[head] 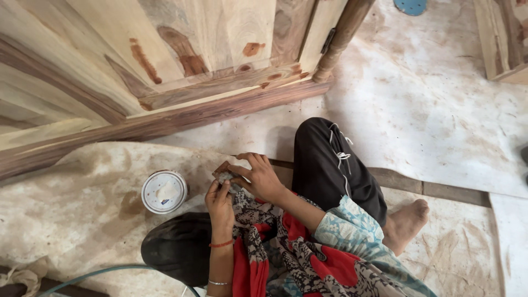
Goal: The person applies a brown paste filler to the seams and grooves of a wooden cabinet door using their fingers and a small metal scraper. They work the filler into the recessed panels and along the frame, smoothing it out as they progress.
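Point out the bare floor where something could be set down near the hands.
Widest bare patch: pale floor between the wooden panel, the raised knee and the foot. Another lies left of the round tub. Crowded around the left hand and right hand.

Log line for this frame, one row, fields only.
left hand: grips small brown piece | right hand: fingers on same piece | nearby: round white tub on floor, wooden door panel

Dusty floor point(429, 104), white tub point(164, 191), green hose point(104, 271)
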